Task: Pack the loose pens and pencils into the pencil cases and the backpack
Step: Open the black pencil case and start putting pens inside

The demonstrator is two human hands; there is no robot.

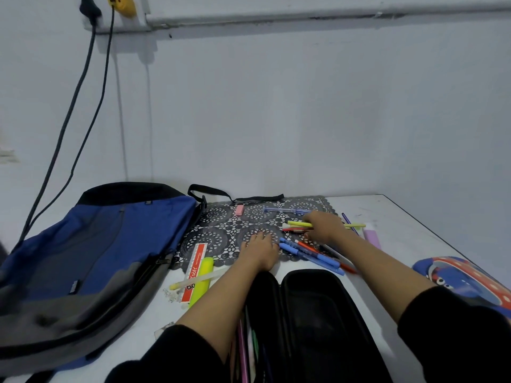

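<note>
I took the black lace mat as my marker. A pink eraser lay near its far edge, a red-and-white ruler ran from its near left corner onto the white table — and a lilac block sat just off its right side. High above the mat and to its left, two dark cables hung down the pale wall from a black plug and a yellow plug, beside a grey conduit.
</note>
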